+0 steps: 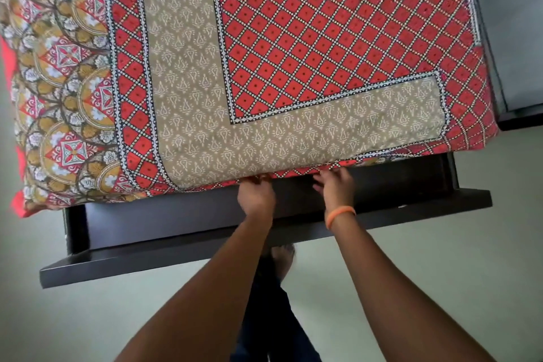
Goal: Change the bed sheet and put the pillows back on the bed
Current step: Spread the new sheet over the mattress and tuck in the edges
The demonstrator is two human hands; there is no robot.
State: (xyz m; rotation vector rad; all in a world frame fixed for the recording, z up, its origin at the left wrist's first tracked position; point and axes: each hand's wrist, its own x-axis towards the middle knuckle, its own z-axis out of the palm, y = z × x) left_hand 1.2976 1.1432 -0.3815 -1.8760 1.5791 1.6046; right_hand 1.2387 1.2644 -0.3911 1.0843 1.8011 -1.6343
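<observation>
My left hand [256, 196] pinches the lower edge of the red, beige and black patterned cotton bed sheet [293, 53], which covers the mattress toward twelve o'clock. My right hand [335, 186], fingers loosely spread, touches that edge above the dark wooden bed frame [182, 247].

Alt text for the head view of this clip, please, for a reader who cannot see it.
Seen from above, a person's left hand and right hand reach to the near edge of a patterned red and beige bed sheet, at the gap above the dark bed frame. The right wrist wears an orange band; pale floor lies below.
</observation>
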